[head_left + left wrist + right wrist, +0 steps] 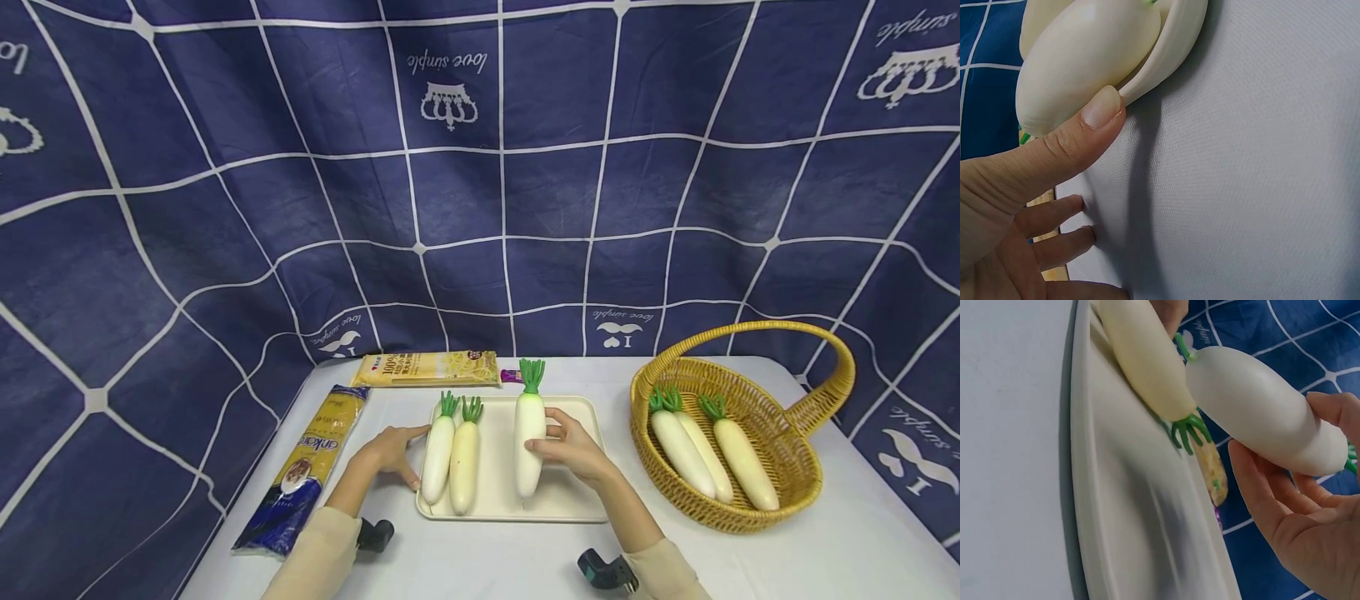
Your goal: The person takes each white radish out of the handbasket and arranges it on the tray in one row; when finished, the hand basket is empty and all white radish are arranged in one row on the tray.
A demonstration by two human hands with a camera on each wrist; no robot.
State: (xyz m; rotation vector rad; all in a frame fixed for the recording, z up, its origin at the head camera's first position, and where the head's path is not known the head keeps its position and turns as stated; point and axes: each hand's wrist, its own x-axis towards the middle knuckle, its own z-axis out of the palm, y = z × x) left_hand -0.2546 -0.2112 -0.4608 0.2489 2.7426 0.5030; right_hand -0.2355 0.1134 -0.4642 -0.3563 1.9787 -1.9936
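Note:
My right hand (576,452) holds a white radish (529,467) with a green top, thumb on one side and fingers on the other. In the right wrist view this held radish (1260,409) hangs above the cream tray (1094,487). A white radish (437,462) and a yellowish one (465,471) lie side by side at the tray's left end. My left hand (392,454) is spread at that end, its thumb (1094,119) touching the tray's edge beside the white radish. Its other fingers (1063,247) stay apart from the radishes.
A wicker basket (813,483) with a tall handle stands on the right, with several radishes (746,462) in it. A blue and gold pasta packet (303,471) lies on the left. Behind the tray lie a yellow noodle packet (427,369) and a small purple packet (512,376).

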